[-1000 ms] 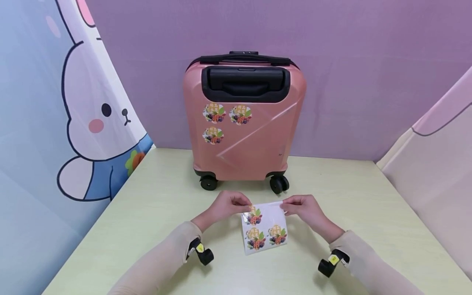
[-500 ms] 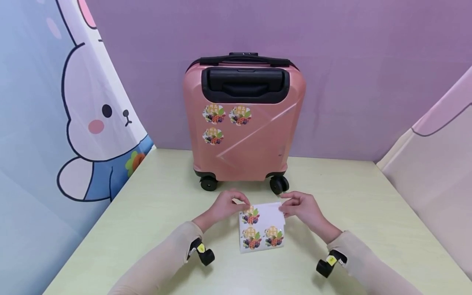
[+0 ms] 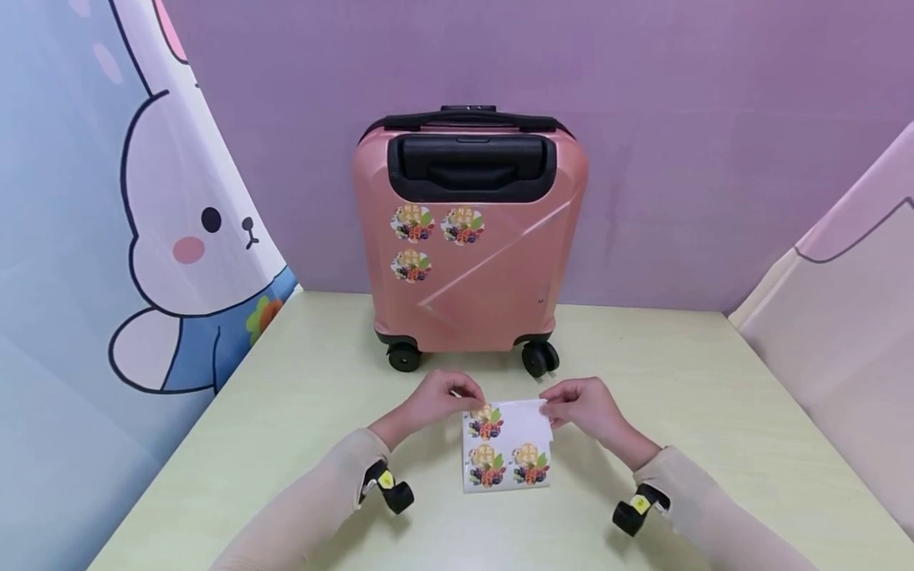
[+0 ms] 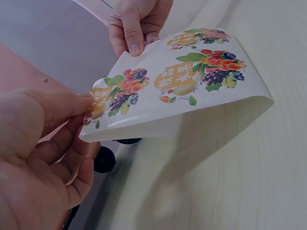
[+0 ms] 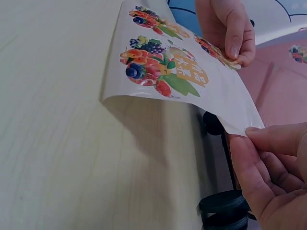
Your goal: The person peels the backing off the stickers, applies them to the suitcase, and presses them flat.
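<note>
Both hands hold a white sticker sheet (image 3: 524,419) between them, raised over the table's near middle. It carries three round fruit stickers, one at upper left and two along the lower part; its upper right is blank. My left hand (image 3: 437,400) pinches the upper left corner, its thumb over the edge of the upper sticker (image 4: 117,96). At the upper right corner, my right hand (image 3: 589,408) pinches the blank part between thumb and fingers. In both wrist views the sheet bends over along its lower edge. Behind it stands a pink suitcase (image 3: 493,274) bearing three matching stickers (image 3: 412,224).
The suitcase rests upright on black wheels (image 3: 404,358) on the pale wooden table (image 3: 678,381). A purple backdrop (image 3: 678,159) hangs right behind it. A rabbit-print cloth (image 3: 178,182) lines the left side, and a pale cloth (image 3: 842,317) the right.
The sheet has shifted slightly left and straightened from its tilt. The right index finger, lifted off half a second ago, is back at the sheet's corner. The suitcase has stayed in place.
</note>
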A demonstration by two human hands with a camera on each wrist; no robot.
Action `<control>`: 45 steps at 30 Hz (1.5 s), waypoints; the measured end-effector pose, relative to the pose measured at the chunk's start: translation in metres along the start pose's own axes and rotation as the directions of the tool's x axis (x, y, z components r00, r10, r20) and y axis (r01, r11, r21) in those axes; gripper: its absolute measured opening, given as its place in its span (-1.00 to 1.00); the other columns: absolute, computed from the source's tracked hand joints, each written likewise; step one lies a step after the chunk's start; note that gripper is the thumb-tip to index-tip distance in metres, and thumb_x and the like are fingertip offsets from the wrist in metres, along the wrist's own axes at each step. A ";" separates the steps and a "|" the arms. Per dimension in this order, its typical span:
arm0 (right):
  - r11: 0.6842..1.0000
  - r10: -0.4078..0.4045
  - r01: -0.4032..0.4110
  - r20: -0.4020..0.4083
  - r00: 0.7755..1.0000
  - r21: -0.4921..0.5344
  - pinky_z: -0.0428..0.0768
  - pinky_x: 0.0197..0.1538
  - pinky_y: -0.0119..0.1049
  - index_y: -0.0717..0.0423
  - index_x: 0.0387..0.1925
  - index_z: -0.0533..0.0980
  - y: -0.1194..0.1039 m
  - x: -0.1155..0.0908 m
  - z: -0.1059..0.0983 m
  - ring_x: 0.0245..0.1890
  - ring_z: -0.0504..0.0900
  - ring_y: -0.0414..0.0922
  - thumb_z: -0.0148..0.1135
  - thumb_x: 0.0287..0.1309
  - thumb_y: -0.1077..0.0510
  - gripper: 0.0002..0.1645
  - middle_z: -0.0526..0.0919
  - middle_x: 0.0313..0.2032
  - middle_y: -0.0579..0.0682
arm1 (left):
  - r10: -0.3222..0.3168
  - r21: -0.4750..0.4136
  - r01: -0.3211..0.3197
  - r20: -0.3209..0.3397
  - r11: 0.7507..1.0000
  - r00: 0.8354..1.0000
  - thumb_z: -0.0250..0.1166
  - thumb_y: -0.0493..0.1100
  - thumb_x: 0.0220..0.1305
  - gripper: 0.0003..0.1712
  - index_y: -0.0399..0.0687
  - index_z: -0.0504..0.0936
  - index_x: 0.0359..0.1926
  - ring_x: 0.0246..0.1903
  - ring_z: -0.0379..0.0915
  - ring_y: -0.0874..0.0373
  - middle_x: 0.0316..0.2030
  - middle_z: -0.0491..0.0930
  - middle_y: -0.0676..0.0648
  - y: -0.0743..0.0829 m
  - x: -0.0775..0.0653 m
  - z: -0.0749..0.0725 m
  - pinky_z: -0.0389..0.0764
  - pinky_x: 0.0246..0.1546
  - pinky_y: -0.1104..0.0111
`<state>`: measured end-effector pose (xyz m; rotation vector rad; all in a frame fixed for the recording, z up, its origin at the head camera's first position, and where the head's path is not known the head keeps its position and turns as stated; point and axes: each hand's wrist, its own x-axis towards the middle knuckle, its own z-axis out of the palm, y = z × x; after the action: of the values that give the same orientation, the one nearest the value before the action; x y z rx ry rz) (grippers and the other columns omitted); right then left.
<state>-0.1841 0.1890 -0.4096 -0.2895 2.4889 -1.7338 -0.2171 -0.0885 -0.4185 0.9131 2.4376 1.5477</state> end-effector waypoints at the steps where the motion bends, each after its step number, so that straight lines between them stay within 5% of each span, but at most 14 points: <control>1: 1.000 0.002 -0.002 0.000 1.000 0.001 0.71 -0.33 -0.11 0.52 -0.20 0.62 0.000 0.000 0.000 -0.52 0.73 0.02 0.35 0.09 0.43 -0.78 0.73 -0.42 0.19 | -0.008 -0.006 0.008 0.004 1.000 1.000 0.39 -0.30 0.23 -0.95 -0.19 0.75 -0.30 -0.35 0.49 0.26 -0.36 0.70 0.03 0.000 0.000 0.000 0.52 -0.28 0.42; 20: 0.999 0.036 -0.037 -0.051 0.998 -0.022 0.72 -0.36 -0.16 0.48 -0.25 0.64 0.005 0.004 0.004 -0.52 0.72 -0.01 0.36 0.05 0.47 -0.83 0.73 -0.42 0.19 | -0.178 -0.059 0.190 0.167 0.980 0.970 0.31 -0.32 0.29 -0.89 -0.27 0.71 -0.21 -0.35 0.51 0.24 -0.33 0.70 -0.01 0.003 0.001 -0.007 0.52 -0.31 0.39; 45: 0.999 -0.004 0.001 -0.064 0.998 -0.042 0.71 -0.38 -0.21 0.45 -0.32 0.66 0.013 0.007 0.001 -0.53 0.71 -0.05 0.37 0.02 0.47 -0.87 0.70 -0.49 0.10 | -0.235 -0.165 0.264 0.175 0.950 0.956 0.27 -0.41 0.26 -0.85 -0.44 0.66 -0.17 -0.43 0.55 0.24 -0.42 0.67 0.01 0.004 0.002 -0.014 0.59 -0.34 0.34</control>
<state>-0.1919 0.1913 -0.4219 -0.2447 2.5731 -1.7204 -0.2225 -0.0973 -0.4081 0.6349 2.1606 1.5215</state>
